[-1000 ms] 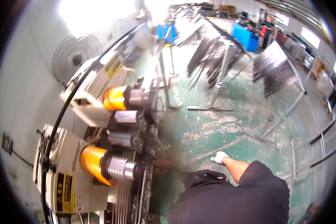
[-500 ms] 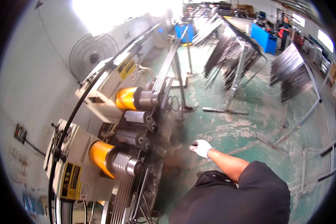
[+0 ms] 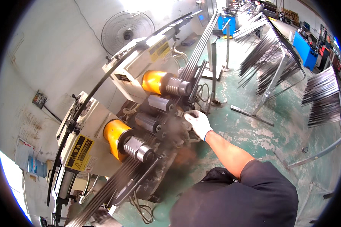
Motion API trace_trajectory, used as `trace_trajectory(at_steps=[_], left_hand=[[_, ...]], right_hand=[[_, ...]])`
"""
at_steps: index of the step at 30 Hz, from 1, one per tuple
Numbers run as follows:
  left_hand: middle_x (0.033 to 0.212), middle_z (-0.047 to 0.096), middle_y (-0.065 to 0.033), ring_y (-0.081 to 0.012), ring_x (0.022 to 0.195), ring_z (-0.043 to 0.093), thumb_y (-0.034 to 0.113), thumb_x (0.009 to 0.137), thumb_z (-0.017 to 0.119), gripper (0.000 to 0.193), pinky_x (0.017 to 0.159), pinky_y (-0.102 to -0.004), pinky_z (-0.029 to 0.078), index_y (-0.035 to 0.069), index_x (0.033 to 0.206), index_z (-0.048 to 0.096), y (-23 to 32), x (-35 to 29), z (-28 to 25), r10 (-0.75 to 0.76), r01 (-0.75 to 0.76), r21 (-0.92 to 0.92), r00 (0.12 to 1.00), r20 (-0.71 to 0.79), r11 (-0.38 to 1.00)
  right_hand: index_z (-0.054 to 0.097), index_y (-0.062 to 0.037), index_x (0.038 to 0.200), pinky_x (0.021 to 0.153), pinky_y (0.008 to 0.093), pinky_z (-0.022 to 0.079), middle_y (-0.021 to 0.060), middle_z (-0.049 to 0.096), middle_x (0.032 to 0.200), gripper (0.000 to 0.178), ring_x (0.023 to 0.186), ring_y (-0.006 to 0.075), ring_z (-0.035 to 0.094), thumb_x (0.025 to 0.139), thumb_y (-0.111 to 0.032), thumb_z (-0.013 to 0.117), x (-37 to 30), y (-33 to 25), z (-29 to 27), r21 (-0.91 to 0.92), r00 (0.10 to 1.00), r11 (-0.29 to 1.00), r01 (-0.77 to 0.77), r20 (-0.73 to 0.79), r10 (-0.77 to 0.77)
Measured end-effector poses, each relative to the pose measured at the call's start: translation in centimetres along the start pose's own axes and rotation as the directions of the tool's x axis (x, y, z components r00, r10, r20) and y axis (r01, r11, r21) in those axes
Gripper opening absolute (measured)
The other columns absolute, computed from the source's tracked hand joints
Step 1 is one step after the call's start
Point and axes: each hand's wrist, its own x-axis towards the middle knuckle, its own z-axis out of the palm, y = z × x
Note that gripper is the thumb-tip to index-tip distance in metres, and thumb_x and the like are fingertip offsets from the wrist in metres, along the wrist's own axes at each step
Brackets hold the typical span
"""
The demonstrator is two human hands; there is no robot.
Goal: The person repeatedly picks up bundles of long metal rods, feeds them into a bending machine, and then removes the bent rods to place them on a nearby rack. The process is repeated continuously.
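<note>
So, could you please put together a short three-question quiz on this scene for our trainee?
1. Multiple choice: what colour are the two broad collars on the machine?
A) green
B) blue
C) yellow-orange

2. True or false: the person's right hand has no glove on.

3. Left or right: in the picture, on which side of the right hand does the fan appear?

Key:
1. C, yellow-orange.
2. False; it wears a white glove.
3. Left; it also appears higher in the picture.
</note>
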Motion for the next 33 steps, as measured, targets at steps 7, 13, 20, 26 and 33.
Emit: trace_trajectory(at_steps=[7,13,20,26,33], left_hand=[[0.136,0.064,-0.0125,-0.0245,0.116,0.063,0.057,0.105,0.055,0.065,0.089,-0.0368,0.051,0.004,0.141,0.063,23.6,0.9,22.5,-0.090,0.092,0.005,0.986,-0.143,0.996],[0.118,0.069,-0.0120,-0.0222,0.102,0.068,0.034,0.109,0.059,0.046,0.087,-0.0372,0.057,0.000,0.140,0.059,27.3,1.1,31.2,0.100,-0.091,0.078,0.988,-0.116,0.993],[0.107,0.064,-0.0085,-0.0176,0.092,0.065,0.012,0.109,0.055,0.039,0.085,-0.0340,0.056,0.000,0.144,0.047,28.4,2.1,41.0,0.230,-0.261,0.095,0.939,0.255,0.961],[0.107,0.065,-0.0108,-0.0178,0.088,0.063,0.011,0.107,0.055,0.034,0.088,-0.0330,0.051,-0.004,0.137,0.052,29.2,-1.1,49.1,0.297,-0.461,0.314,0.842,0.450,0.830],[0.092,0.061,-0.0053,-0.0124,0.082,0.057,0.008,0.102,0.058,0.029,0.077,-0.0298,0.050,0.001,0.129,0.056,29.3,-1.6,52.8,0.208,-0.401,0.273,0.818,0.536,0.875]], right_hand=[[0.068,-0.0015,0.132,0.097,0.0386,0.051,0.0108,0.075,0.120,0.047,0.107,0.0230,0.066,0.102,-0.037,0.069,6.5,0.3,1.5,-0.055,0.980,0.998,0.035,-0.194,-0.045],[0.069,-0.0007,0.133,0.098,0.0412,0.051,0.0149,0.075,0.122,0.047,0.114,0.0243,0.067,0.101,-0.035,0.068,6.9,-4.0,6.3,0.224,0.963,0.938,-0.265,0.006,0.270],[0.069,0.0036,0.128,0.076,0.0364,0.060,0.0142,0.076,0.112,0.046,0.088,0.0214,0.073,0.088,-0.014,0.084,10.5,-4.7,4.7,0.481,0.923,0.794,-0.372,0.106,0.369],[0.066,0.0036,0.134,0.087,0.0370,0.058,0.0152,0.074,0.123,0.057,0.103,0.0220,0.071,0.084,-0.016,0.087,11.4,-2.3,4.1,0.367,0.971,0.900,-0.235,0.053,0.233],[0.065,0.0030,0.134,0.089,0.0373,0.058,0.0152,0.073,0.125,0.052,0.105,0.0233,0.070,0.088,-0.011,0.082,11.2,-1.8,4.9,0.502,0.985,0.848,-0.169,0.116,0.128]])
